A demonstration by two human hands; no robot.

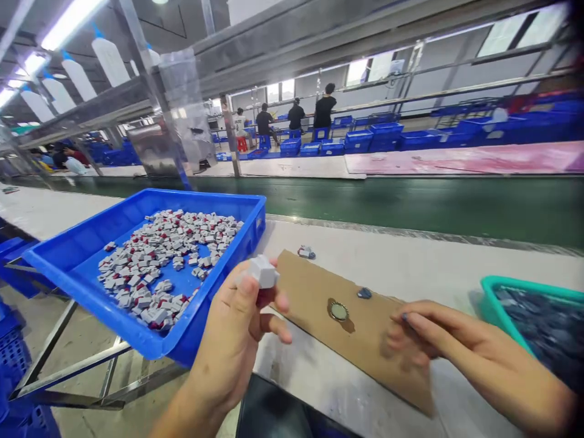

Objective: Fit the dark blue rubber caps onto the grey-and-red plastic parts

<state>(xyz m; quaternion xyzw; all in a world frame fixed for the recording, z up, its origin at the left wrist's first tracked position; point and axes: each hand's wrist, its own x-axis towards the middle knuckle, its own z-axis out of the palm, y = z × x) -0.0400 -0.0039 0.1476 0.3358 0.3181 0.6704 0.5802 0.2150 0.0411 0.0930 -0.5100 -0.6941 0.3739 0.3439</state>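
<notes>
My left hand (pixel 237 322) pinches a light grey plastic block (pixel 263 271) between thumb and fingers, raised near the right edge of the blue bin. Over the right end of a cardboard strip (pixel 314 286) is my right hand (pixel 433 337), slightly blurred. Its thumb and forefinger press together on a small dark blue piece (pixel 404 316), mostly hidden. On the cardboard sit a round cap-like dish (pixel 338 311) in a wet stain and a loose dark piece (pixel 364 293). A grey block with a dark part (pixel 306 252) lies just past the cardboard's far edge.
The blue bin (pixel 262 216) at left holds many grey and red blocks. A green basket (pixel 490 292) of dark pieces stands at right. Behind the white table runs a green conveyor belt (pixel 410 201). Several people and blue crates (pixel 358 141) are farther back.
</notes>
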